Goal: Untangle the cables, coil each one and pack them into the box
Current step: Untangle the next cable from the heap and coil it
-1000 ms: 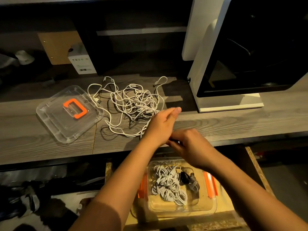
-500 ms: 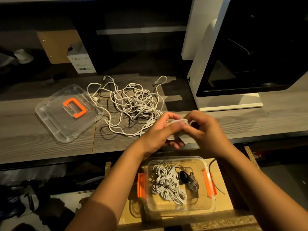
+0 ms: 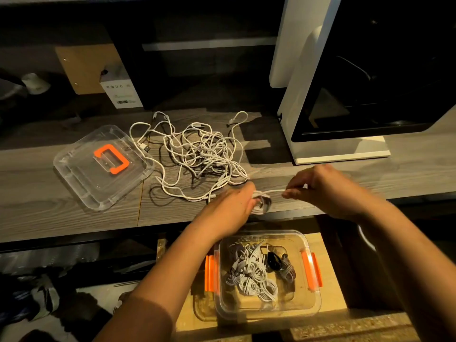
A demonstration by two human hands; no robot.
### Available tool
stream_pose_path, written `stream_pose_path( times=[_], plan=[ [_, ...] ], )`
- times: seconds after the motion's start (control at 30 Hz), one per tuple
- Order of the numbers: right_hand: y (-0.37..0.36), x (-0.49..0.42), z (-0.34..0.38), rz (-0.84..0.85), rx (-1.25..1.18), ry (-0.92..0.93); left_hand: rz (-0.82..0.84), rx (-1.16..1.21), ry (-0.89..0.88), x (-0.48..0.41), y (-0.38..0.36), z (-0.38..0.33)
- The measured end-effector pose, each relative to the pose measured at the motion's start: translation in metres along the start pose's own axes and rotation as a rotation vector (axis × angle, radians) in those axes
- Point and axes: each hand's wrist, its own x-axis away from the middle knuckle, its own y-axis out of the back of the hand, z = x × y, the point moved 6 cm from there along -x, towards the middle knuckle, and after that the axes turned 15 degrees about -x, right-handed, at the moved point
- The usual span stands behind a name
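My left hand (image 3: 228, 206) grips a white coil (image 3: 263, 203); my right hand (image 3: 328, 191) pinches its loose end (image 3: 274, 191) (blurred, seemingly taut) just beside the tangle (image 3: 202, 156).

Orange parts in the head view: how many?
3. The handle on the lid, lying on the desk left of the cable tangle; the left latch and the right latch on the box below the desk edge. The coils in the box could hide more.
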Motion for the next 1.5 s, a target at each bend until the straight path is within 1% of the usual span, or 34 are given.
stream_pose_path(
  times=[0.07, 0.1, 0.13, 0.17, 0.2, 0.23, 0.27, 0.3, 0.33, 0.37, 0.43, 0.47, 0.53, 0.57, 0.6, 0.63, 0.67, 0.73, 0.77, 0.83, 0.87, 0.9, 1.0, 1.03, 1.1, 1.17, 1.2, 1.27, 1.33, 1.37, 1.4, 1.43, 1.47, 1.5],
  plan=[
    [0.008, -0.001, 0.001, -0.044, -0.005, 0.055, 0.063, 0.054, -0.08, 0.002, -0.005, -0.012],
    [0.009, -0.002, -0.001, -0.065, -0.098, 0.047, 0.051, 0.143, -0.11, 0.003, -0.002, -0.018],
    [0.006, -0.003, -0.004, -0.082, -0.264, 0.014, 0.0, 0.242, -0.13, 0.004, 0.004, -0.024],
    [0.002, -0.004, -0.008, -0.104, -0.457, -0.017, -0.103, 0.324, -0.145, 0.006, 0.014, -0.029],
    [-0.003, -0.004, -0.01, -0.153, -0.638, -0.038, -0.238, 0.358, -0.156, 0.008, 0.024, -0.033],
    [-0.009, -0.003, -0.015, -0.224, -0.762, -0.067, -0.388, 0.329, -0.167, 0.011, 0.034, -0.036],
    [-0.017, 0.0, -0.019, -0.296, -0.839, -0.108, -0.524, 0.233, -0.163, 0.015, 0.041, -0.038],
    [-0.027, 0.004, -0.024, -0.348, -0.862, -0.159, -0.618, 0.135, -0.138, 0.017, 0.044, -0.04],
    [-0.041, 0.007, -0.024, -0.368, -0.863, -0.202, -0.668, 0.089, -0.084, 0.016, 0.045, -0.038],
    [-0.054, 0.009, -0.021, -0.367, -0.846, -0.211, -0.688, 0.108, -0.021, 0.015, 0.046, -0.035],
    [-0.076, 0.009, -0.01, -0.363, -0.814, -0.153, -0.699, 0.189, 0.114, 0.01, 0.047, -0.024],
    [-0.082, 0.009, -0.004, -0.368, -0.823, -0.12, -0.69, 0.174, 0.187, 0.007, 0.046, -0.017],
    [-0.086, 0.007, 0.008, -0.321, -0.809, -0.066, -0.587, 0.029, 0.349, 0.0, 0.042, -0.002],
    [-0.086, 0.006, 0.015, -0.252, -0.735, -0.04, -0.522, -0.077, 0.399, -0.004, 0.039, 0.005],
    [-0.085, 0.004, 0.02, -0.16, -0.593, -0.013, -0.454, -0.178, 0.411, -0.008, 0.037, 0.01],
    [-0.082, 0.003, 0.023, -0.077, -0.409, 0.002, -0.386, -0.261, 0.394, -0.01, 0.033, 0.013],
    [-0.075, 0.001, 0.022, -0.031, -0.219, 0.013, -0.324, -0.317, 0.362, -0.011, 0.028, 0.014],
    [-0.051, -0.004, 0.02, -0.025, 0.087, 0.043, -0.231, -0.359, 0.258, -0.013, 0.019, 0.011],
    [-0.036, -0.006, 0.021, -0.038, 0.175, 0.064, -0.192, -0.336, 0.197, -0.011, 0.015, 0.007],
    [-0.01, -0.007, 0.025, -0.074, 0.229, 0.126, -0.101, -0.226, 0.086, -0.005, 0.01, -0.001],
    [0.0, -0.007, 0.026, -0.078, 0.193, 0.15, -0.069, -0.164, 0.031, -0.002, 0.009, -0.006],
    [0.006, -0.008, 0.025, -0.052, 0.104, 0.14, -0.061, -0.122, -0.031, 0.001, 0.011, -0.011],
    [0.01, -0.009, 0.015, 0.115, -0.363, 0.02, -0.067, -0.064, -0.204, 0.004, 0.014, -0.023],
    [0.007, -0.01, 0.013, 0.152, -0.492, -0.002, -0.055, -0.012, -0.237, 0.005, 0.015, -0.025],
    [0.001, -0.012, 0.006, 0.142, -0.676, -0.034, -0.033, 0.167, -0.256, 0.007, 0.019, -0.027],
    [-0.007, -0.011, 0.003, 0.07, -0.808, -0.046, -0.052, 0.442, -0.221, 0.008, 0.026, -0.023],
    [-0.014, -0.009, 0.002, 0.036, -0.845, -0.05, -0.099, 0.521, -0.193, 0.008, 0.029, -0.02],
    [-0.035, -0.006, 0.004, -0.034, -0.927, -0.097, -0.225, 0.52, -0.096, 0.008, 0.032, -0.017],
    [-0.059, -0.002, 0.004, -0.099, -1.03, -0.204, -0.317, 0.529, 0.053, 0.007, 0.025, -0.013],
    [-0.07, -0.002, 0.003, -0.104, -1.028, -0.231, -0.346, 0.548, 0.15, 0.008, 0.02, -0.009],
    [-0.079, -0.001, 0.002, -0.088, -0.958, -0.234, -0.378, 0.571, 0.269, 0.008, 0.015, -0.002],
    [-0.086, 0.002, -0.001, -0.051, -0.835, -0.231, -0.418, 0.624, 0.397, 0.009, 0.012, 0.009],
    [-0.093, 0.005, -0.001, -0.014, -0.7, -0.216, -0.469, 0.729, 0.497, 0.01, 0.009, 0.02],
    [-0.098, 0.009, -0.003, 0.001, -0.6, -0.202, -0.516, 0.881, 0.56, 0.01, 0.007, 0.031]
  ],
)
